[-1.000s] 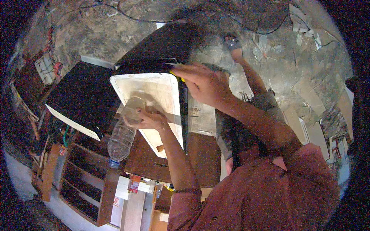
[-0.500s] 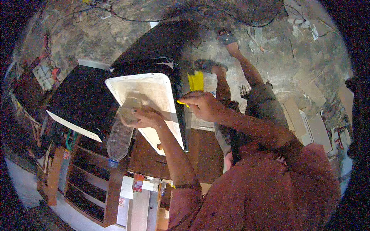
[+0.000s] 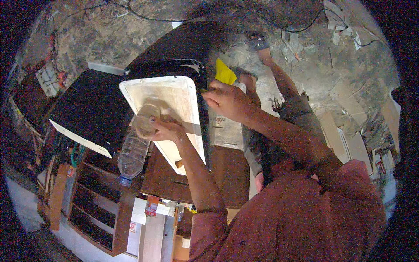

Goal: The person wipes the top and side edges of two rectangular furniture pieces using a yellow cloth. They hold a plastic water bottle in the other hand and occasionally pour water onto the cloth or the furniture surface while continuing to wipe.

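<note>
My left hand grips a clear plastic bottle near its base. The blue-capped end of the bottle points down toward the lower left. Behind this hand stands a pale panel with a white rim, on the end of a long black piece. My right hand is closed on a thin yellow cloth-like piece, at the right edge of the black piece. Part of the yellow piece sticks up above the knuckles, and a bit shows at the fingertips.
Another black piece with a pale edge lies to the left. Below it is a brown wooden shelf unit; a brown board is near my left forearm. A dark cable crosses the floor at the top. Scraps and boards lie at right.
My right hand has moved up along the edge of the black piece, and the yellow cloth-like piece has shifted up and tilted. The left hand still holds the bottle almost in place.
</note>
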`<state>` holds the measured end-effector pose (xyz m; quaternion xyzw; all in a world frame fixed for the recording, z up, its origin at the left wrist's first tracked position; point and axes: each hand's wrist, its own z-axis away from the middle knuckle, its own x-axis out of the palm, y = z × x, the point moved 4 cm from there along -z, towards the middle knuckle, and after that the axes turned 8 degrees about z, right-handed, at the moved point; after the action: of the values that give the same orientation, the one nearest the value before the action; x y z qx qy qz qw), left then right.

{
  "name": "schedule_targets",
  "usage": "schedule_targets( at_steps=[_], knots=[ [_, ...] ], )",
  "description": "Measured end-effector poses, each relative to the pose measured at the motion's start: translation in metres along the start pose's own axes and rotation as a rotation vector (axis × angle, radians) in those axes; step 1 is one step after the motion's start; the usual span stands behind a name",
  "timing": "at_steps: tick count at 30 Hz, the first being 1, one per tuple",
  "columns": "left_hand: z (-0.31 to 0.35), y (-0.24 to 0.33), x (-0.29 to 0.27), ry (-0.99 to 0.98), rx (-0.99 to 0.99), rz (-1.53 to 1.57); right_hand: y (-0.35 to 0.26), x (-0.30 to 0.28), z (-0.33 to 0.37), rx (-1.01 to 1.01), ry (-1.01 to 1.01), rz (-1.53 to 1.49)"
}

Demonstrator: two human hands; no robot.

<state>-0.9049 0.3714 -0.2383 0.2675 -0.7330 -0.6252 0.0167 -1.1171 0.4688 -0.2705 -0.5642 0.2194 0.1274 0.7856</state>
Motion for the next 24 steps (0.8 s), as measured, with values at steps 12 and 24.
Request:
schedule_targets(
  at_steps=[12, 24],
  knots=[
    [-0.005, -0.011, -0.008, -0.03, -0.025, 0.038, 0.005, 0.007, 0.005, -0.025, 0.005, -0.095],
    [0.003, 0.005, 0.003, 0.038, -0.043, 0.019, 0.049, -0.029, -0.089, 0.002, 0.095, -0.388]
  ],
)
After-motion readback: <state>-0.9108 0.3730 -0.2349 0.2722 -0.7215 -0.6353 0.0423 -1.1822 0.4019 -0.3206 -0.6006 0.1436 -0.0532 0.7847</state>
